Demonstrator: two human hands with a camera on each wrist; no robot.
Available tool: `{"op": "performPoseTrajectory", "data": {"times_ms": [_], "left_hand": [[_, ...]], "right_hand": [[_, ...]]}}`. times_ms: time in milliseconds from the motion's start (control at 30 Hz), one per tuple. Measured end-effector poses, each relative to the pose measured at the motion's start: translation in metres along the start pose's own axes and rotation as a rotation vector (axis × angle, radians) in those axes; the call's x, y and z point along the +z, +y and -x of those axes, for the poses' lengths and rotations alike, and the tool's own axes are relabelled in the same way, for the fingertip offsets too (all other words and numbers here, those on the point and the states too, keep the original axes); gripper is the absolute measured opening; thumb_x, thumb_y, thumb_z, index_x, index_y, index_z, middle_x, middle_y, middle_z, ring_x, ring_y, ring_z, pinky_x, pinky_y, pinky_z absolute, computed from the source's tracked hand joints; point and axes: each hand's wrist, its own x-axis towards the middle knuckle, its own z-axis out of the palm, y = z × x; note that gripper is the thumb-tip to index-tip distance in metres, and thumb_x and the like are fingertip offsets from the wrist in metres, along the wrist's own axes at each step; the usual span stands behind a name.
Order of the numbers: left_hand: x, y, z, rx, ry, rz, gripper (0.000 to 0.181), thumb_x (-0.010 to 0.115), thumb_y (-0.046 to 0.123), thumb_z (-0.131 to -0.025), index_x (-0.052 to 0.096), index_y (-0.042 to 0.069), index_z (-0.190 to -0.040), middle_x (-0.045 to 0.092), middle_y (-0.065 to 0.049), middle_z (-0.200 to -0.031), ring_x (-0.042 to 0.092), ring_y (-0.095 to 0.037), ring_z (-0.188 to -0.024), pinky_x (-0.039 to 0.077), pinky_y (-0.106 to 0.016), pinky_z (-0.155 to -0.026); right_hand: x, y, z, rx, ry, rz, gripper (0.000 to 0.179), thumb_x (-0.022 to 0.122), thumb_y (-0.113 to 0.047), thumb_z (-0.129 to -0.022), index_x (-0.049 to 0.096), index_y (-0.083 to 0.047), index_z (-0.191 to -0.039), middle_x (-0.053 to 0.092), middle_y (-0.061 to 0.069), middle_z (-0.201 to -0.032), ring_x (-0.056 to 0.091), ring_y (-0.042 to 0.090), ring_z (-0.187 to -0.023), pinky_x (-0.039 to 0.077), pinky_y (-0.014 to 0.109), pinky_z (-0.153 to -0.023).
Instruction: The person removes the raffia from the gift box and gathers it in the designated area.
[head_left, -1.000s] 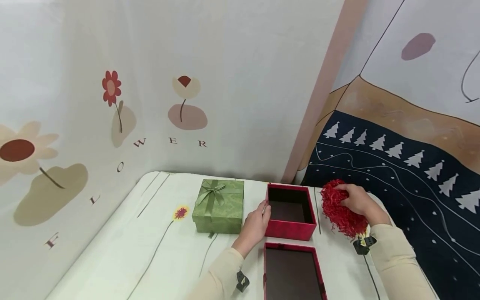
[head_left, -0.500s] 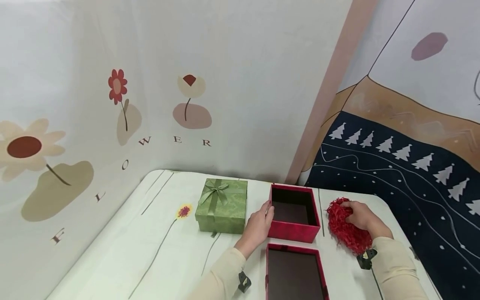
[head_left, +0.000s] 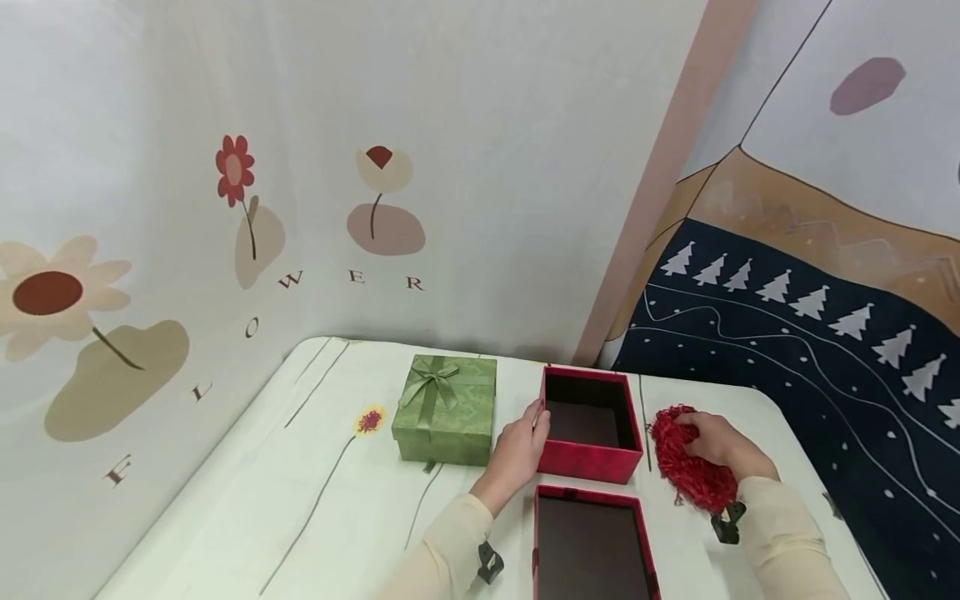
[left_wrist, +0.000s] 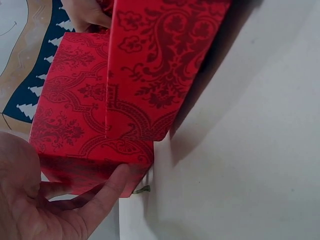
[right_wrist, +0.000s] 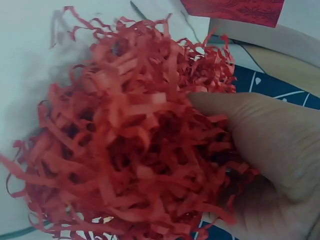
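In the head view, my left hand [head_left: 513,454] rests against the left wall of an open red box [head_left: 588,462]. The left wrist view shows its fingers [left_wrist: 107,195] lying fairly straight along the patterned side of that box. To the right of the box, my right hand [head_left: 726,442] grips a clump of red shredded paper [head_left: 686,467] at the table surface. Up close in the right wrist view, thumb and fingers pinch the paper's side, with some fingertips hidden among the crinkled strips. In front of the box lies its red lid [head_left: 592,542], dark inside facing up.
A closed green gift box [head_left: 457,417] with a ribbon bow stands left of the red box. White cloth with printed flowers covers the table [head_left: 315,467]. A printed pale curtain [head_left: 487,167] hangs behind, and a dark curtain with white trees [head_left: 810,358] hangs at the right.
My right hand has brought the shredded paper slightly lower and nearer over the last second, still gripping it. The left hand stays at the box. The head view has shifted a little.
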Motion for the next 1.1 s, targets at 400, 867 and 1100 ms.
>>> {"op": "performPoseTrajectory", "data": {"times_ms": [400,867,1100], "left_hand": [[-0.004,0.013,0.005,-0.055,-0.084,-0.023,0.062,0.03,0.04,-0.114,0.037,-0.005,-0.157,0.052,-0.023,-0.15,0.05,-0.041,-0.138,0.042,-0.054,-0.113],[-0.015,0.037,0.053,0.026,-0.109,-0.187,0.072,0.05,0.04,-0.109,0.027,-0.003,-0.161,0.048,-0.024,-0.15,0.05,-0.038,-0.134,0.049,-0.052,-0.108],[-0.033,0.037,0.086,0.08,-0.108,-0.32,0.068,0.05,0.04,-0.109,0.033,-0.003,-0.159,0.05,-0.025,-0.148,0.05,-0.039,-0.135,0.051,-0.052,-0.105]], "right_hand": [[-0.003,-0.011,0.019,0.078,0.016,0.074,0.065,0.068,-0.017,-0.096,0.041,0.004,-0.152,0.04,0.046,-0.14,0.048,0.059,-0.119,0.044,0.074,-0.099],[0.02,-0.053,0.07,0.034,0.205,0.109,0.083,0.064,-0.036,-0.101,0.023,0.009,-0.159,0.027,0.049,-0.149,0.027,0.068,-0.136,0.035,0.081,-0.101],[0.046,-0.075,0.101,-0.005,0.258,0.096,0.088,0.07,-0.037,-0.097,0.026,0.007,-0.159,0.028,0.047,-0.151,0.026,0.068,-0.138,0.036,0.081,-0.099]]}}
